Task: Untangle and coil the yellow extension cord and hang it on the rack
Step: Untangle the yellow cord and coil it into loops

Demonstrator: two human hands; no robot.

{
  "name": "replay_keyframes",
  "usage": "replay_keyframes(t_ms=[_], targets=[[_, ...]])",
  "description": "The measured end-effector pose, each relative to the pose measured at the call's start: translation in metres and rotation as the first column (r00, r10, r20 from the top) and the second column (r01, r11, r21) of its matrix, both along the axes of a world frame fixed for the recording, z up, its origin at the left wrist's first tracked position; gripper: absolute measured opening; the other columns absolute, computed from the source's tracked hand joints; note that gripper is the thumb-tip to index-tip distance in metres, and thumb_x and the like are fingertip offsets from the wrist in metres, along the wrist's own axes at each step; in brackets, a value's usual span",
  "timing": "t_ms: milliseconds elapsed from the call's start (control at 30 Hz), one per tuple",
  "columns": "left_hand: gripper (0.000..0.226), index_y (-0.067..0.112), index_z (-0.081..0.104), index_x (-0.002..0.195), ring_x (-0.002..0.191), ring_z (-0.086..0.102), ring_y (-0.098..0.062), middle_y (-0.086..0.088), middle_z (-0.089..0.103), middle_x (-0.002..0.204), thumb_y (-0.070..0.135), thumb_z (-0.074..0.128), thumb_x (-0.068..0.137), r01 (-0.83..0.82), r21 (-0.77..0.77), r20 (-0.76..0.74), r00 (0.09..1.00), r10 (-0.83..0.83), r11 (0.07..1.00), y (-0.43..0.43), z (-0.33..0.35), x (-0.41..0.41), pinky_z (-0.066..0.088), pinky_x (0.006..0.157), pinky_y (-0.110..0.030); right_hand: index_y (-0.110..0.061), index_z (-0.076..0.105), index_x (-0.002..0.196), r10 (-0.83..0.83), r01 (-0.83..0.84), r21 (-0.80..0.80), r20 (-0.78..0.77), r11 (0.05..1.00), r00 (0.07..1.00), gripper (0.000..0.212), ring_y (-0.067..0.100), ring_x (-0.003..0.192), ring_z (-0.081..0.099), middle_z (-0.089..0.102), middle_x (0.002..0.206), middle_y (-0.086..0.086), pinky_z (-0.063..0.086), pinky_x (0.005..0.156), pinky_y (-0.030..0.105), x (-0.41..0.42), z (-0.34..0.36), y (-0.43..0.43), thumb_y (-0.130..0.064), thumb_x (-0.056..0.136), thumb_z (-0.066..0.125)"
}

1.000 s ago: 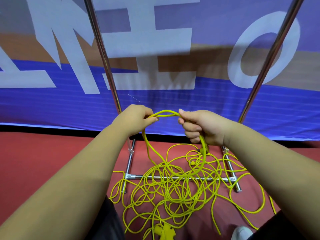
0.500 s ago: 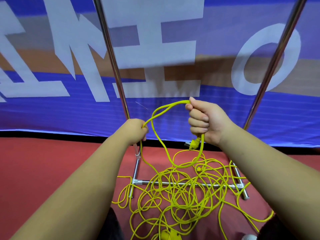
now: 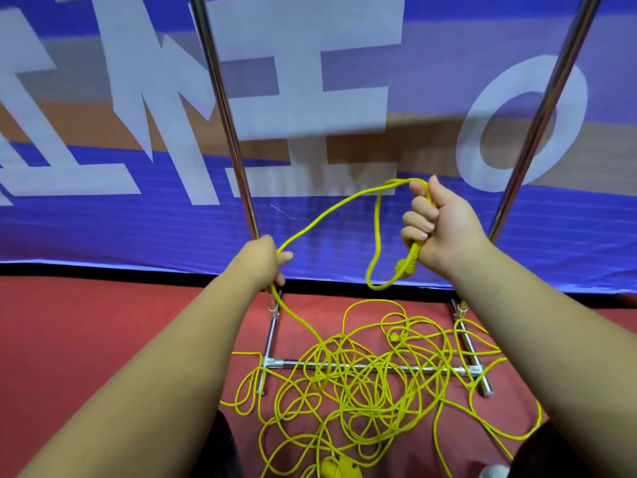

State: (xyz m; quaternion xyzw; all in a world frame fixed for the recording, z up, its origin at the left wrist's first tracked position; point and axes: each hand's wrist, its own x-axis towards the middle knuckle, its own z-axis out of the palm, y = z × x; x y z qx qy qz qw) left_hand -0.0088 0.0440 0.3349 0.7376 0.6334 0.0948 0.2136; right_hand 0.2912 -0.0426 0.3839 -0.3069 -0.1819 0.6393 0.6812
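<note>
A: How is the rack finished?
B: Polished, glossy metal is seen. The cord is sheathed in smooth yellow plastic; the floor, lower left, is covered in matt red material.

The blue banner is displaying large white characters, partly cut off at the picture's edges. An "O" is showing clearly at right. An M-like form and an I-like form are standing to its left. No complete word is showing.
</note>
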Motion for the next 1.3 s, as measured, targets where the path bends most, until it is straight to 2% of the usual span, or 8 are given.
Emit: replay_keyframes(t_ms=[133, 300, 433, 700, 833, 1000, 1133, 1300], targets=[[0.051, 0.007, 0.060, 0.084, 0.051, 0.059, -0.014, 0.003, 0.069, 0.058, 0.053, 0.053, 0.102, -0.020, 0.168, 0.221, 0.975, -0.018, 0.986, -0.029, 0.032, 0.030, 0.042, 0.055, -0.029, -0.021, 0.061, 0.086, 0.049, -0.021, -0.145, 0.193, 0.989, 0.980, 0.025, 0.008, 0.041, 0.021, 0.037, 0.060, -0.008, 0.015, 0.041, 0.023, -0.014, -0.017, 0.002, -0.037, 0.104, 0.060], [0.029, 0.002, 0.059, 0.092, 0.058, 0.062, -0.020, -0.010, 0.062, 0.074, 0.027, 0.055, 0.107, 0.011, -0.260, 0.727, 0.661, 0.188, 0.966, -0.050, 0.036, 0.050, 0.065, 0.074, -0.049, -0.014, 0.069, 0.097, 0.235, -0.122, -0.286, 0.402, 0.950, 0.885, 0.019, 0.007, 0.041, 0.031, 0.066, 0.078, 0.001, 0.026, 0.040, 0.021, -0.045, -0.047, 0.002, -0.030, 0.104, 0.062], [0.013, 0.007, 0.053, 0.110, 0.073, 0.067, -0.025, -0.016, 0.063, 0.090, -0.002, 0.054, 0.101, 0.006, -0.344, 0.805, 0.518, 0.291, 0.939, -0.050, 0.039, 0.050, 0.062, 0.089, -0.053, -0.015, 0.072, 0.102, 0.262, -0.113, -0.354, 0.408, 0.929, 0.875, 0.014, 0.008, 0.048, 0.044, 0.075, 0.083, 0.005, 0.038, 0.045, 0.022, -0.065, -0.060, 0.001, -0.026, 0.104, 0.065], [0.039, 0.016, 0.071, 0.104, 0.089, 0.077, -0.020, -0.008, 0.065, 0.105, -0.006, 0.039, 0.097, -0.105, -0.228, 0.670, 0.705, 0.234, 0.968, -0.030, 0.031, 0.031, 0.057, 0.079, -0.033, -0.025, 0.053, 0.093, -0.053, 0.109, -0.444, 0.137, 0.889, 0.989, 0.016, 0.005, 0.038, 0.029, 0.040, 0.058, -0.007, 0.021, 0.035, 0.019, -0.045, -0.063, 0.012, -0.031, 0.102, 0.065], [0.043, 0.029, 0.072, 0.109, 0.094, 0.071, -0.025, 0.003, 0.066, 0.094, -0.002, 0.047, 0.094, 0.080, 0.056, 0.157, 0.984, -0.088, 0.995, -0.016, 0.019, 0.023, 0.053, 0.066, -0.025, -0.024, 0.043, 0.085, -0.143, 0.145, -0.427, 0.037, 0.893, 0.989, 0.027, 0.007, 0.045, 0.026, 0.038, 0.062, -0.006, 0.019, 0.034, 0.020, -0.032, -0.058, 0.015, -0.040, 0.097, 0.062], [0.021, 0.038, 0.075, 0.096, 0.111, 0.043, -0.021, 0.006, 0.049, 0.113, 0.043, 0.086, 0.078, 0.457, 0.172, -0.430, 0.832, -0.351, 0.873, -0.020, 0.014, 0.031, 0.048, 0.086, -0.040, -0.023, 0.039, 0.078, -0.226, 0.214, -0.331, 0.002, 0.919, 0.974, 0.030, 0.009, 0.045, 0.017, 0.025, 0.062, -0.008, 0.014, 0.034, 0.021, -0.028, -0.045, 0.016, -0.032, 0.105, 0.049], [0.027, 0.026, 0.070, 0.091, 0.117, 0.048, -0.018, 0.004, 0.058, 0.124, 0.046, 0.085, 0.078, 0.719, 0.104, -0.316, 0.679, -0.663, 0.687, -0.039, 0.007, 0.056, 0.044, 0.097, -0.038, -0.024, 0.037, 0.071, -0.258, 0.230, -0.310, -0.051, 0.922, 0.965, 0.038, 0.011, 0.042, 0.014, 0.019, 0.059, -0.008, 0.013, 0.035, 0.021, -0.029, -0.036, 0.014, -0.035, 0.106, 0.047], [0.057, 0.029, 0.049, 0.121, 0.081, 0.059, -0.011, 0.009, 0.066, 0.089, 0.049, 0.083, 0.080, 0.638, 0.086, -0.102, 0.770, -0.630, 0.766, -0.063, -0.002, 0.084, 0.053, 0.076, -0.040, -0.022, 0.039, 0.070, -0.213, 0.186, -0.311, -0.055, 0.932, 0.976, 0.041, 0.012, 0.041, 0.016, 0.019, 0.057, -0.008, 0.019, 0.036, 0.021, -0.037, -0.032, 0.011, -0.036, 0.107, 0.047]])
